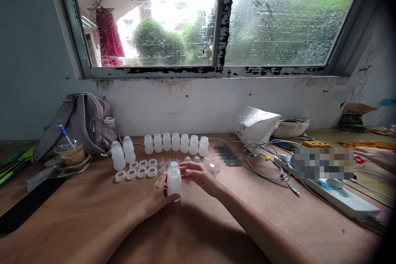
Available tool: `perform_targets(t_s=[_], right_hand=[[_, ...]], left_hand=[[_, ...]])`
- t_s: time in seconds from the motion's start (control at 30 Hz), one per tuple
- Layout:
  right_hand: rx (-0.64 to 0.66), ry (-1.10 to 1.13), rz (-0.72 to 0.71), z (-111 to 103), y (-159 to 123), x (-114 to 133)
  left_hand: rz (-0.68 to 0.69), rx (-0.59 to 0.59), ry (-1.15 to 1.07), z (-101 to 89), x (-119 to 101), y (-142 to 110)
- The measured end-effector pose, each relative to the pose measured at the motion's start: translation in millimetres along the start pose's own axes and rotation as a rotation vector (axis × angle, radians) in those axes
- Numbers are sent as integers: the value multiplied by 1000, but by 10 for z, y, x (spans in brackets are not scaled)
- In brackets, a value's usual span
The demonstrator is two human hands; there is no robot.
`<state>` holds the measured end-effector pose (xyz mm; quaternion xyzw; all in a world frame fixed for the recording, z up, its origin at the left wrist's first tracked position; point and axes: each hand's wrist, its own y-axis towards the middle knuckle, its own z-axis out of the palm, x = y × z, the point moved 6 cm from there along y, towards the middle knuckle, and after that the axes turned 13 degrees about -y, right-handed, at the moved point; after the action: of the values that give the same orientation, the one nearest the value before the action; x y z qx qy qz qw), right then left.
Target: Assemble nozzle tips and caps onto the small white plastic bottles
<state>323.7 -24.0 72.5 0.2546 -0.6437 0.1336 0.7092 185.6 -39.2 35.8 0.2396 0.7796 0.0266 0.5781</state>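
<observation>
A frosted baby bottle [174, 182] with a cap stands upright in front of me. My left hand [159, 196] is wrapped round its lower body from the left. At the bottle's upper right is my right hand [198, 175], fingers stretched toward the cap and loosely apart; whether they touch it I cannot tell. Just beyond lie several white collar rings [142, 172], clear nipples [162, 165] and clear dome caps [211, 168], partly hidden by my hands. Behind these, uncapped bottles [167, 142] stand in a row. Two capped bottles [118, 156] stand at the left.
On the left are a grey backpack [83, 119], an iced drink cup [70, 152] and a black flat object [29, 206]. A white pouch [256, 126], tangled cables [262, 161] and a power strip [349, 200] occupy the right. Another person's hand [379, 157] shows at the far right.
</observation>
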Motion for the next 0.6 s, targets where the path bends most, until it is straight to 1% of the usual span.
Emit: perform_targets(t_s=[0.27,0.33,0.4,0.47,0.6], right_hand=[[-38,-31,12,-57,12,-57],[-53,-48,23,-76,14,-80],[-76,-60,31,-100,14,-96],[-97,-64,36,-123,13,-101],[-129,-67,46,-166,9,-95]], left_hand=[[12,0,37,6,108,1],[33,-6,50,9,103,-9],[72,-25,66,-6,37,-18],[109,-55,68,-49,-89,-15],[163,-139,81,-200,-453,52]])
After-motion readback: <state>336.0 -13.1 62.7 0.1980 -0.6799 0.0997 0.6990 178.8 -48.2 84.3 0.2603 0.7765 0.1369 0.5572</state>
